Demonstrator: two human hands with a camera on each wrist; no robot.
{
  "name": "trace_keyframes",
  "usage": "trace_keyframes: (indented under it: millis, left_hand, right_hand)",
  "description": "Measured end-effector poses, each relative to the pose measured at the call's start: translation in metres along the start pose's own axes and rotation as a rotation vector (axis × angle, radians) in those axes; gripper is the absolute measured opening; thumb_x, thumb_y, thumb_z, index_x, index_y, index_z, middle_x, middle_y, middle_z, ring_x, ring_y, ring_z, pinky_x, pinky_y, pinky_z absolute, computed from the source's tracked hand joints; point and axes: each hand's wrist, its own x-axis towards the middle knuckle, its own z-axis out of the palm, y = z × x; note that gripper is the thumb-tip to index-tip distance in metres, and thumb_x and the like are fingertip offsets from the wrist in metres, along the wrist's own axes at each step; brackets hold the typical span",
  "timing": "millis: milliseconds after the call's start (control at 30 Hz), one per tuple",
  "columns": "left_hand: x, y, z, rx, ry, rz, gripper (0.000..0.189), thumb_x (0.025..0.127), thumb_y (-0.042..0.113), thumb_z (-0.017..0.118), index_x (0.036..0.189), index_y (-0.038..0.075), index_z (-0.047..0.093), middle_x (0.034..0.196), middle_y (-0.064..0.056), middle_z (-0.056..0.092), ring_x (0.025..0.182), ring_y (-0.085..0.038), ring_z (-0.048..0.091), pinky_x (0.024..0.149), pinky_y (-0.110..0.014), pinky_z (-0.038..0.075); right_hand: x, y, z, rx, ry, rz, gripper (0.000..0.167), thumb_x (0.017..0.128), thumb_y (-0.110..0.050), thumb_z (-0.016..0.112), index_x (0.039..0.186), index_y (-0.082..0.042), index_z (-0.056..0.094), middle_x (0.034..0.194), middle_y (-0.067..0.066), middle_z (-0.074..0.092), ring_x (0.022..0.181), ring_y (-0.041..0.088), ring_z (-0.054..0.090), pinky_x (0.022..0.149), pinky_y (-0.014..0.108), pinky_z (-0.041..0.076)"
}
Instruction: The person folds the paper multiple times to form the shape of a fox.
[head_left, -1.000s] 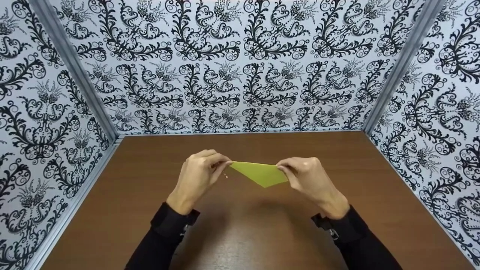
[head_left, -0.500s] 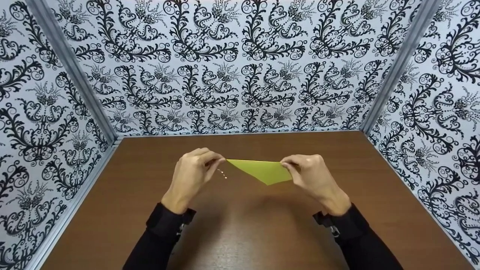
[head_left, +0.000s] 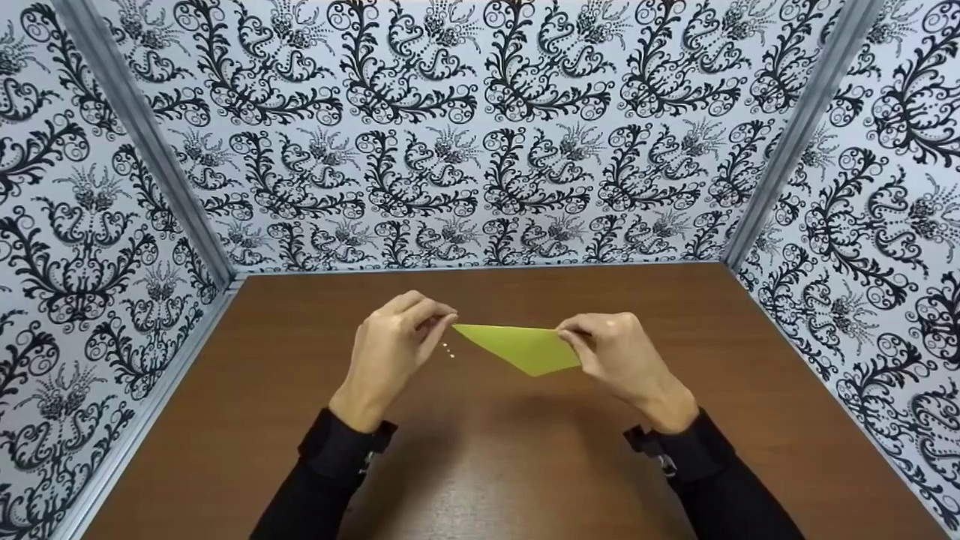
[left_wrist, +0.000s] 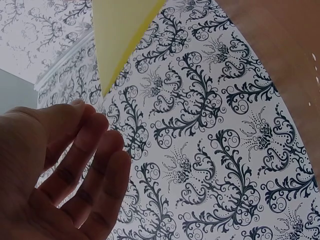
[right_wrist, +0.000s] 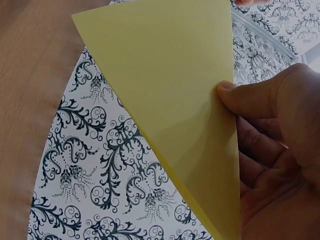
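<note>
A folded piece of yellow paper (head_left: pixel 517 349) is held up over the table, its long edge nearly level and one corner pointing down. My right hand (head_left: pixel 626 367) pinches it near its right end, the thumb (right_wrist: pixel 250 97) lying on its face in the right wrist view. At the other end, my left hand (head_left: pixel 386 360) is beside the pointed tip, with fingers loosely bent. In the left wrist view a small gap shows between the left fingertips (left_wrist: pixel 97 122) and the tip of the paper (left_wrist: pixel 112 55).
A brown wooden table (head_left: pixel 487 480) lies below the hands, with a few small white specks (head_left: pixel 448 350) showing near the left fingers. White walls (head_left: pixel 480 150) with black scroll patterns and grey corner posts (head_left: pixel 787 142) enclose it on three sides.
Half a second ago the left fingers pinched the paper's tip; now they have let go and sit slightly above it. The paper has dipped slightly and shifted a little left with the right hand.
</note>
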Motion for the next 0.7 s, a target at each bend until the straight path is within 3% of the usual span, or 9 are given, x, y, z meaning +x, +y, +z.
trace_keyframes:
  millis: [233, 467, 700]
  left_hand:
    - [-0.003, 0.007, 0.005, 0.018, -0.019, 0.018, 0.01, 0.102, 0.023, 0.093, 0.111, 0.021, 0.09, 0.106, 0.003, 0.083, 0.095, -0.015, 0.077, 0.08, -0.028, 0.067]
    - [-0.007, 0.014, 0.013, 0.013, -0.05, 0.093, 0.014, 0.101, 0.028, 0.095, 0.113, 0.022, 0.091, 0.105, 0.005, 0.082, 0.097, -0.014, 0.076, 0.078, -0.027, 0.066]
    - [-0.011, 0.02, 0.023, 0.034, -0.134, 0.151, 0.014, 0.102, 0.034, 0.093, 0.112, 0.025, 0.091, 0.103, 0.007, 0.084, 0.092, -0.016, 0.077, 0.08, -0.032, 0.068]
  right_hand:
    - [0.0, -0.004, 0.003, 0.033, -0.045, 0.009, 0.006, 0.103, 0.002, 0.086, 0.107, -0.002, 0.088, 0.1, 0.011, 0.089, 0.085, 0.021, 0.087, 0.075, 0.032, 0.072]
    - [-0.001, -0.008, 0.007, 0.093, -0.102, 0.047, 0.005, 0.105, -0.001, 0.084, 0.107, -0.004, 0.088, 0.1, 0.009, 0.089, 0.086, 0.018, 0.085, 0.077, 0.035, 0.072]
    - [-0.002, -0.01, 0.013, 0.155, -0.175, 0.108, 0.005, 0.108, -0.007, 0.084, 0.108, -0.007, 0.088, 0.099, 0.006, 0.088, 0.088, 0.015, 0.084, 0.081, 0.034, 0.072]
